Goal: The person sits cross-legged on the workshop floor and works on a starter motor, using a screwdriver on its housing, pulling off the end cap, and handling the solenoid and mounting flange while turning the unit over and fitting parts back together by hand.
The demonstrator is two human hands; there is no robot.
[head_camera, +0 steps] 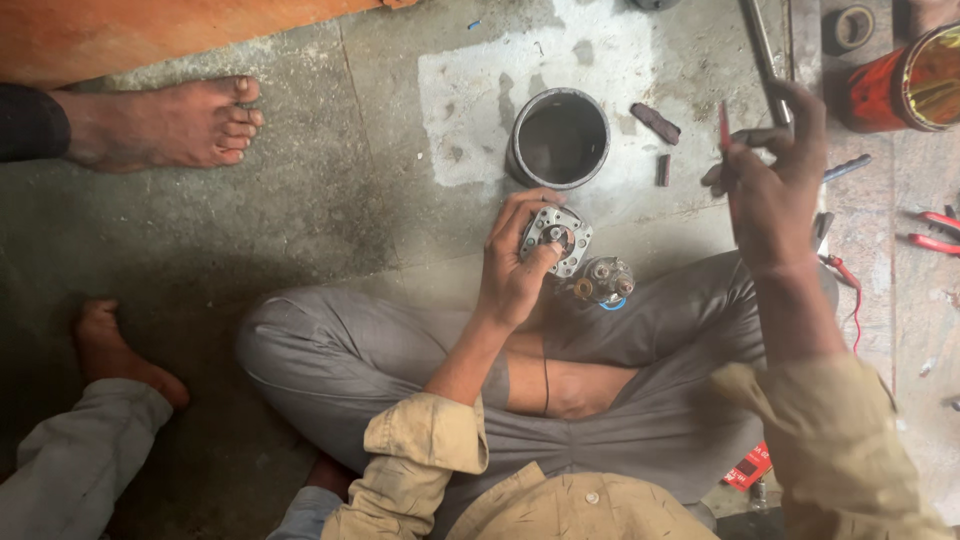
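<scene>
Crossed legs in grey trousers (400,370) are seen nearest. Just above them, a round metal plate (556,238) is gripped by the left hand (515,270), fingers closed around its rim, over the lap. A small motor part (603,281) with a blue wire is resting on the knee, just beside the plate. Further right, the right hand (770,180) is raised, fingers pinched on a thin red tool (725,128). Beyond, a dark cylinder (559,138) is standing on the floor (380,150), with red pliers (935,230) at the right edge and a bare foot (165,125) far left.

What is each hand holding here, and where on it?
Left hand: round silver metal end plate, by its near rim. Right hand: thin red-handled tool, pinched mid-handle.
</scene>
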